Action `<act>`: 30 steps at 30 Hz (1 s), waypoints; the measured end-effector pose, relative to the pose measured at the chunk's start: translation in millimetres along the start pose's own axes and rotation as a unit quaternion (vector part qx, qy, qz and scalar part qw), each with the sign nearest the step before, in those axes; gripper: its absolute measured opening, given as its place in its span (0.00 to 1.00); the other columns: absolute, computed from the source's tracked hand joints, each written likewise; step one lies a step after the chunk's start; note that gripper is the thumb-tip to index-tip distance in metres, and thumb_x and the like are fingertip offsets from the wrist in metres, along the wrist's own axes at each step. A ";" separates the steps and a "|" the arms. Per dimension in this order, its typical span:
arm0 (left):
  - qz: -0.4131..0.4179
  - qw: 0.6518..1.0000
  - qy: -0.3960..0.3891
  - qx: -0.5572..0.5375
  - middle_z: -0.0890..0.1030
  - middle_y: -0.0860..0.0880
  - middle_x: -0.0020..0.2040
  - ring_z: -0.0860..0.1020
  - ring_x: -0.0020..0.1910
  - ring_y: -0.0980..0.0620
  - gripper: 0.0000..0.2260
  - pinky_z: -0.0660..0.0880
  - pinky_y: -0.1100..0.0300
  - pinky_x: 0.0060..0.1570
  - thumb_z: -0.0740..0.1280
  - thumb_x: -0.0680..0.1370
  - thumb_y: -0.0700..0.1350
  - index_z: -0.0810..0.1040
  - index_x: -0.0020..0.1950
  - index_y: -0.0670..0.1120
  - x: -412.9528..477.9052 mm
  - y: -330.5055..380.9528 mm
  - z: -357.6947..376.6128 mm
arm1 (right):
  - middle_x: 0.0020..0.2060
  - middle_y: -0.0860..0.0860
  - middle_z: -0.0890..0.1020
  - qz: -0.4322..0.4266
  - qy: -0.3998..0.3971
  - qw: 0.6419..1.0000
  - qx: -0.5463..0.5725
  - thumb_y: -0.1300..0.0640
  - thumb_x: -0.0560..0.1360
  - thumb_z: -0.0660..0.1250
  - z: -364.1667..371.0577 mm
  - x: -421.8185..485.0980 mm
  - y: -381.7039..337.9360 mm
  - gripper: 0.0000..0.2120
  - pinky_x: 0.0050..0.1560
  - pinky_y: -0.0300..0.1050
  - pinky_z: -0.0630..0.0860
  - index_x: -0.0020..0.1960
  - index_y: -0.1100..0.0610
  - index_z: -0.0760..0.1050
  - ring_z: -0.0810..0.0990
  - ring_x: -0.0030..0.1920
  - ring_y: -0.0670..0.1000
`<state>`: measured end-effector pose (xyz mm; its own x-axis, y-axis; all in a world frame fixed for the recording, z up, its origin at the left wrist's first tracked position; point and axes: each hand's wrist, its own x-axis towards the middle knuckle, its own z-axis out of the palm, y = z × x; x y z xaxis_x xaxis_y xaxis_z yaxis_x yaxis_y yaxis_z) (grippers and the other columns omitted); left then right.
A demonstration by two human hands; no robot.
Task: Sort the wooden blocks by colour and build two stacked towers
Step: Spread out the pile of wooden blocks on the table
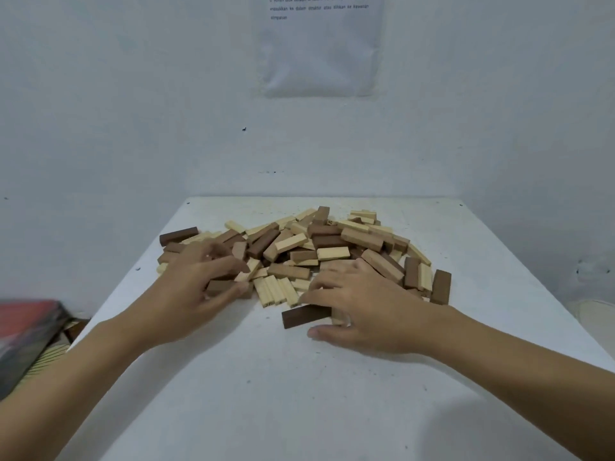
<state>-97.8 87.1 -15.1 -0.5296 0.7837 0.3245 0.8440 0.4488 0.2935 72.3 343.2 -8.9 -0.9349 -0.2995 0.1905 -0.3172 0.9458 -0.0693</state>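
A loose heap of wooden blocks (pixel 299 247), dark brown and pale mixed together, covers the far half of the white table (pixel 266 377). My left hand (pixel 199 277) lies on the heap's left front edge, its fingers curled around a dark brown block (pixel 221 287). At the heap's right front my right hand (pixel 359 307) lies palm down, fingers spread over the blocks. Its fingertips touch a dark brown block (pixel 306 316) that lies flat on the table, apart from the heap. A few pale blocks (pixel 273 289) lie side by side between the two hands.
The table stands against a white wall with a printed sheet (pixel 319 44) taped to it. A red and black object (pixel 26 334) lies off the table's left edge. A dark block (pixel 441 287) stands on end at the heap's right. Bare tabletop stretches in front of the hands.
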 end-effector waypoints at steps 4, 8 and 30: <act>0.092 0.992 -0.044 0.079 0.72 0.59 0.64 0.70 0.66 0.54 0.17 0.67 0.47 0.61 0.57 0.81 0.65 0.77 0.65 0.63 -13.1 16.1 9.9 | 0.53 0.41 0.78 -0.002 0.007 1.000 -0.001 0.43 0.82 0.61 6.5 5.0 -3.3 0.13 0.59 0.52 0.67 0.62 0.45 0.76 0.71 0.57 0.47; 0.157 0.974 -0.090 0.133 0.73 0.61 0.66 0.71 0.66 0.54 0.14 0.67 0.45 0.56 0.57 0.82 0.54 0.75 0.66 0.59 -1.6 20.6 5.8 | 0.48 0.39 0.79 0.044 0.060 0.995 0.061 0.48 0.80 0.64 -6.0 7.7 3.4 0.11 0.53 0.49 0.68 0.60 0.48 0.79 0.73 0.51 0.44; 0.264 0.886 -0.358 0.128 0.63 0.65 0.71 0.73 0.65 0.54 0.29 0.74 0.51 0.61 0.71 0.78 0.47 0.66 0.76 0.59 95.1 34.5 -6.3 | 0.40 0.42 0.80 0.230 0.213 0.916 0.251 0.58 0.79 0.68 -33.9 36.1 56.5 0.06 0.38 0.27 0.66 0.54 0.50 0.81 0.74 0.37 0.35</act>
<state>-119.6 174.4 31.6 0.0577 0.9439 -0.3251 0.9983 -0.0513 0.0281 26.1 390.0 27.3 -0.8746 0.2933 0.3861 -0.0395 0.7506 -0.6595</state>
